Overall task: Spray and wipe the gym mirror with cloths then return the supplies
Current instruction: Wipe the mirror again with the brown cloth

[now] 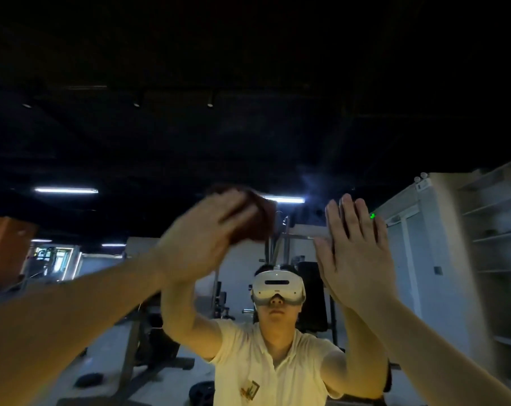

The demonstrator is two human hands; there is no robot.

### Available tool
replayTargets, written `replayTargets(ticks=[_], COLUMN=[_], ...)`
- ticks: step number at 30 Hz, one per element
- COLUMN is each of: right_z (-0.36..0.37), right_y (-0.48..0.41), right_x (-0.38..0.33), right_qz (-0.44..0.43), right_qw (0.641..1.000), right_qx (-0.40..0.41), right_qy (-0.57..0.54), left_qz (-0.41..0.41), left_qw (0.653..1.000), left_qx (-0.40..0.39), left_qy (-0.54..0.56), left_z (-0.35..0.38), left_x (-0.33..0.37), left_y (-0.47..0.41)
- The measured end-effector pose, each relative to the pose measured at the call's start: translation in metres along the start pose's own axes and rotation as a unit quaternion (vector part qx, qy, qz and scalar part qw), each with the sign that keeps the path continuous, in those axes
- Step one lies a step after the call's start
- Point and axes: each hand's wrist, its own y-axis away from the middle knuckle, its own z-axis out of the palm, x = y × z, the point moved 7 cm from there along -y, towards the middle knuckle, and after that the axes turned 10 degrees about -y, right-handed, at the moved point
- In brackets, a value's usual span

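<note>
The gym mirror (277,127) fills the view in front of me and reflects a person in a pale shirt and white headset. My left hand (201,238) is raised at head height and blurred by motion. It holds a dark reddish-brown cloth (258,221) against the glass. My right hand (354,253) is flat on the mirror with straight fingers, just right of the cloth. No spray bottle is in view.
Reflected in the mirror are a weight bench and rack (310,288), weight plates on the floor (201,392), white shelving (497,244) at the right and ceiling light strips (65,190).
</note>
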Motion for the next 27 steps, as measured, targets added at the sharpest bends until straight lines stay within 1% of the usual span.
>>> replayTargets(ticks=[1,3,4,5,6,8,10,11,13,14,15,16,18,19,21,22,23,24,27], right_z=[0.000,0.000,0.000,-0.001,-0.001,0.000,0.002,0.002,0.002,0.000,-0.004,-0.009,-0.018,-0.020,-0.022,-0.022,-0.021,-0.019,-0.004], right_y=[0.000,0.001,0.001,0.001,0.001,0.002,0.002,0.003,0.004,0.005,0.007,0.012,0.032,0.046,0.077,0.092,0.105,0.116,0.138], right_x=[0.000,0.000,-0.001,-0.001,-0.001,-0.001,0.001,0.002,0.004,0.003,0.002,0.000,-0.005,-0.007,-0.006,-0.002,0.003,0.008,0.024], right_qz=[0.002,0.001,0.001,0.000,-0.002,-0.003,-0.001,-0.001,-0.002,-0.003,-0.003,-0.003,-0.017,-0.030,-0.035,-0.026,-0.013,0.003,0.025], right_qw=[1.000,1.000,1.000,1.000,1.000,1.000,1.000,1.000,1.000,1.000,1.000,1.000,1.000,0.999,0.998,0.998,0.998,0.998,0.995], right_qx=[0.000,0.000,-0.002,-0.002,-0.003,-0.003,-0.002,-0.005,-0.013,-0.019,-0.026,-0.028,-0.025,-0.028,-0.044,-0.051,-0.056,-0.062,-0.097], right_qy=[-0.001,0.005,0.008,0.008,0.004,0.004,0.003,0.001,-0.002,-0.003,-0.005,-0.010,-0.006,0.006,0.022,0.023,0.022,0.018,0.007], left_qz=[-0.077,-0.231,-0.286,-0.313,-0.314,-0.265,-0.178,-0.126,-0.019,0.007,0.004,-0.021,-0.124,-0.182,-0.287,-0.315,-0.325,-0.316,-0.265], left_qw=[0.997,0.972,0.957,0.948,0.947,0.961,0.980,0.989,1.000,0.999,0.999,0.998,0.990,0.980,0.954,0.946,0.942,0.945,0.960], left_qx=[0.003,0.002,0.008,0.019,0.028,0.042,0.046,0.032,-0.014,-0.031,-0.043,-0.052,-0.064,-0.068,-0.058,-0.042,-0.031,-0.023,-0.015], left_qy=[0.007,0.032,0.043,0.056,0.063,0.073,0.076,0.067,0.019,0.003,-0.005,-0.005,0.017,0.032,0.061,0.067,0.075,0.083,0.089], left_z=[-0.002,-0.005,-0.006,-0.008,-0.010,-0.013,-0.014,-0.015,-0.012,-0.009,-0.007,-0.004,0.000,0.001,0.001,-0.002,-0.003,-0.003,-0.005], left_x=[-0.029,-0.060,-0.057,-0.043,-0.023,0.031,0.080,0.094,0.092,0.077,0.056,0.031,-0.011,-0.016,0.004,0.024,0.045,0.067,0.114], left_y=[-0.007,-0.021,-0.027,-0.031,-0.032,-0.024,-0.003,0.010,0.034,0.043,0.051,0.058,0.074,0.078,0.075,0.067,0.059,0.051,0.044])
